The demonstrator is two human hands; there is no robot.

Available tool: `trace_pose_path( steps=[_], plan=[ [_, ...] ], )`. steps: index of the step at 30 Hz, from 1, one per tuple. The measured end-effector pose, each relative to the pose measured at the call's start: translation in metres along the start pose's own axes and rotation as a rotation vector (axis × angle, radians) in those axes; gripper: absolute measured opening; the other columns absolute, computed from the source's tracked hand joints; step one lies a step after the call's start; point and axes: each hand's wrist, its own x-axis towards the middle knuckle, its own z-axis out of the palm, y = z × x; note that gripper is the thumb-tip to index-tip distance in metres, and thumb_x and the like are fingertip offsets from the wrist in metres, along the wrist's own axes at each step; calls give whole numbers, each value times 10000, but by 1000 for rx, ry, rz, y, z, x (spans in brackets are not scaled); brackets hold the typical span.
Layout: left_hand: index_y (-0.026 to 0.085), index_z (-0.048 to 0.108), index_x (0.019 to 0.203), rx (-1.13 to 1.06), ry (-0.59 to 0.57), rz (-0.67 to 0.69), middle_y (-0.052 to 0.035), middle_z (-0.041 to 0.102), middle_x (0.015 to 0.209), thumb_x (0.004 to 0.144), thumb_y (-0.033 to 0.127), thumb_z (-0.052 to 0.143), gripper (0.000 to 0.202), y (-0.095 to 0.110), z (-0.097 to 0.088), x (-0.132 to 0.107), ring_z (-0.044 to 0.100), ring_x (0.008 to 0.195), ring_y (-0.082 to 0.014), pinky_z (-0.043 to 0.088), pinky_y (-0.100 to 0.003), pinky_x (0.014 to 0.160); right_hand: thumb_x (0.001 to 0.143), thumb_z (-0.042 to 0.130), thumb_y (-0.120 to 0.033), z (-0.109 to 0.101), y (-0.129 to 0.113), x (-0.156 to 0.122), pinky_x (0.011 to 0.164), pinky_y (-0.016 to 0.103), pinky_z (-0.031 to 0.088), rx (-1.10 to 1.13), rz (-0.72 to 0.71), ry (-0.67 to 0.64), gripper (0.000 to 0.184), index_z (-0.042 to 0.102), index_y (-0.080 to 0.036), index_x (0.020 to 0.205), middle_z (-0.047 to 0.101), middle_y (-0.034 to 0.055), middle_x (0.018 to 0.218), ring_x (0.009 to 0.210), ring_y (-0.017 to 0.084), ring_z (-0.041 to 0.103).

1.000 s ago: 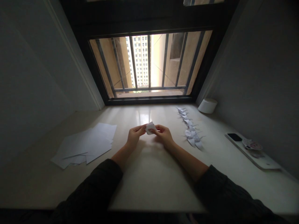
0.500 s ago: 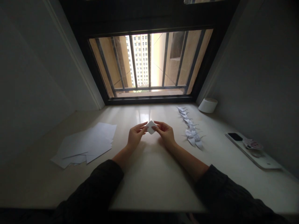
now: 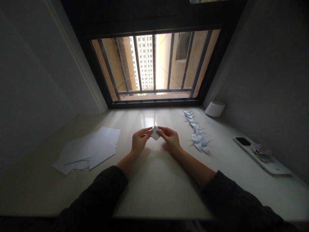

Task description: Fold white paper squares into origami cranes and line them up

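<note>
A small folded white paper piece, diamond-shaped, is held between both hands just above the pale tabletop. My left hand pinches its left edge with the fingertips. My right hand grips its right edge. Both forearms in dark sleeves reach in from the bottom of the view.
A loose stack of white paper sheets lies at the left. A row of several folded white paper cranes runs along the right. A white round container stands by the barred window. A phone on a white tray lies far right.
The folded paper has been turned and flattened into a diamond shape between the fingertips. Both hands stayed at the same spot over the table.
</note>
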Motion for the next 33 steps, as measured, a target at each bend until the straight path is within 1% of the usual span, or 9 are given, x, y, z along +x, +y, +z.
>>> trace_pose_path(
  steps=[6,13,19,23,25,29,33],
  plan=[
    [188,710,992,41,6,45,-82,713,968,680,390,713,371,-1,0,-1,664,752,-195,531,-297,643,643,741,-401,0,2,0,752,357,517,-13,-4,17,386,711,-196,969,727,72,913,802,218,661],
    [196,712,981,63,-7,91,-83,714,957,669,389,720,367,-4,-1,0,663,821,-223,530,-326,704,644,732,-420,-1,1,0,734,361,518,-61,2,52,388,713,-195,959,725,70,911,789,218,654],
    [176,713,978,19,-17,36,-88,724,903,666,380,725,373,-1,-1,0,652,721,-189,517,-305,644,671,717,-406,-2,-1,0,724,342,509,-66,12,15,385,696,-185,985,716,65,881,756,196,647],
    [173,713,981,-16,-10,-3,-89,725,890,655,379,733,386,0,0,0,652,728,-185,515,-301,654,639,747,-389,-1,-2,0,699,325,507,6,59,-49,511,635,-191,1097,707,54,860,731,183,649],
    [175,712,985,-18,-14,-6,-87,725,888,654,380,733,390,0,1,-1,651,733,-185,518,-305,664,610,766,-387,-1,-2,0,696,318,507,35,82,-76,545,628,-194,1100,704,52,862,740,186,651],
    [177,715,979,-15,-24,-3,-83,725,880,653,379,732,384,1,1,-2,648,725,-185,519,-312,673,565,792,-386,0,0,1,674,309,507,44,105,-75,558,641,-194,1067,692,41,838,720,183,642],
    [175,716,973,-21,-22,7,-84,725,885,656,361,734,368,0,2,-2,642,728,-181,511,-302,669,557,797,-364,0,-1,1,672,308,505,85,121,-67,586,625,-196,1091,672,23,787,696,171,630]
  ],
)
